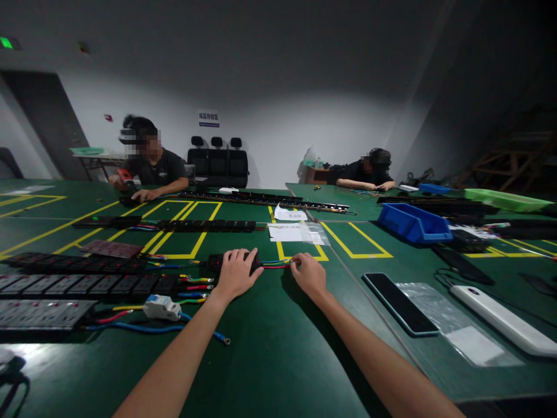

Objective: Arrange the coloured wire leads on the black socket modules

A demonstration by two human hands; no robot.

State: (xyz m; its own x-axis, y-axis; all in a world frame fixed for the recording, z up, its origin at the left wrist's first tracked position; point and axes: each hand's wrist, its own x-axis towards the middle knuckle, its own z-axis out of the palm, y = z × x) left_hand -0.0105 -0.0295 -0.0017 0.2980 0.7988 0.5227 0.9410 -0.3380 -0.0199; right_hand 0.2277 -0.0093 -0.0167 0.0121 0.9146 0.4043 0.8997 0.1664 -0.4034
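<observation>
Two bare hands meet at the middle of the green felt counter (pixel 270 348). The left hand (pixel 235 274) lies fingers apart, pressing on a small black plastic socket block (pixel 216 262). At its 3 o'clock, the right hand (pixel 310 275) pinches together on the block's red, green and blue wire leads (pixel 275 264). A flat black smartphone (pixel 399 303) lies at that hand's 4 o'clock.
</observation>
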